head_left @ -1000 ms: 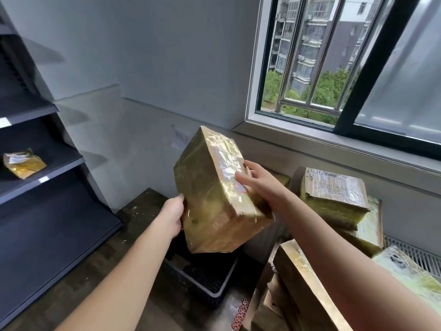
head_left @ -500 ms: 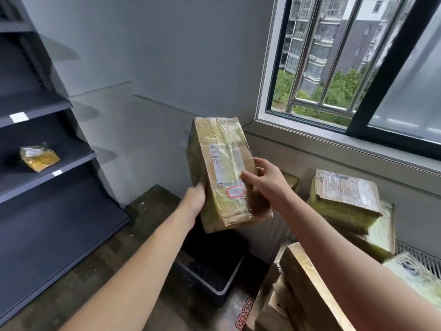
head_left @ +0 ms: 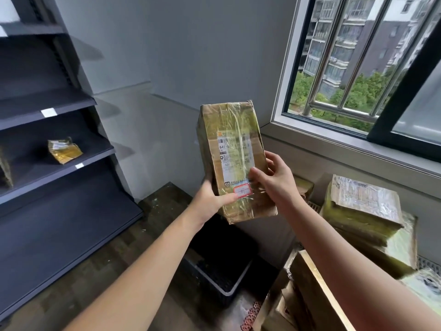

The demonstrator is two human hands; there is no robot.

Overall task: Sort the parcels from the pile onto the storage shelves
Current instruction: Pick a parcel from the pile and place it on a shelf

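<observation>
Parcel (head_left: pixel 230 130) upright in mid-air, label toward me | my left grip (head_left: pixel 210 199) clasps its lower left edge | my right grip (head_left: pixel 274 182) pinches its right edge | shelves (head_left: pixel 55 105) left.

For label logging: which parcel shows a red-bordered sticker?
The upright taped box gripped by left hand and right hand, sticker near its lower end; piled parcels under the window show none.

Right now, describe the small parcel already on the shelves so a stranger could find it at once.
Start at the dark shelving unit on the left. On its second shelf up lies a small yellow packet. Unlike the boxy taped cartons under the window, it is crumpled and shiny.
</observation>
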